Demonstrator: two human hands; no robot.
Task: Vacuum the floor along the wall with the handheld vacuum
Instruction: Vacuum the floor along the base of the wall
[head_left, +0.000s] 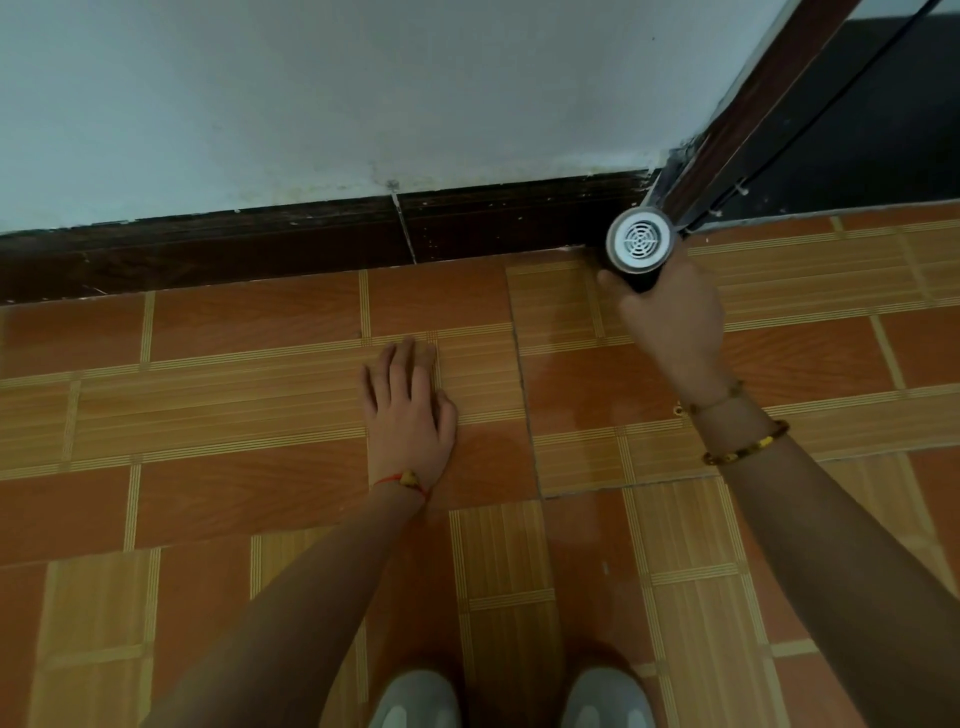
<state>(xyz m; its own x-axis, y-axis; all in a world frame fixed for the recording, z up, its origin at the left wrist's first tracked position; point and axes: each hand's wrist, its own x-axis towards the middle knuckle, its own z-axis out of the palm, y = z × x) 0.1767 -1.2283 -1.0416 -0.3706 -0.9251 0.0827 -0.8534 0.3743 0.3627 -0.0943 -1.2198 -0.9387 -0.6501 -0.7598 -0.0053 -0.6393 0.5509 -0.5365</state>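
Observation:
My right hand (670, 317) grips the handheld vacuum (641, 244), a dark body whose round white vented rear end faces the camera. It points down at the floor where the dark skirting board (311, 239) meets the door frame (737, 135). The nozzle is hidden behind the body. My left hand (408, 410) lies flat on the orange tiled floor (234, 493), fingers together, holding nothing, well left of the vacuum. The pale wall (363, 93) rises above the skirting.
A dark doorway (883, 130) with a thin black cable opens at the upper right. My two light grey shoes (509, 696) stand at the bottom edge. A tile joint runs down the floor between my hands.

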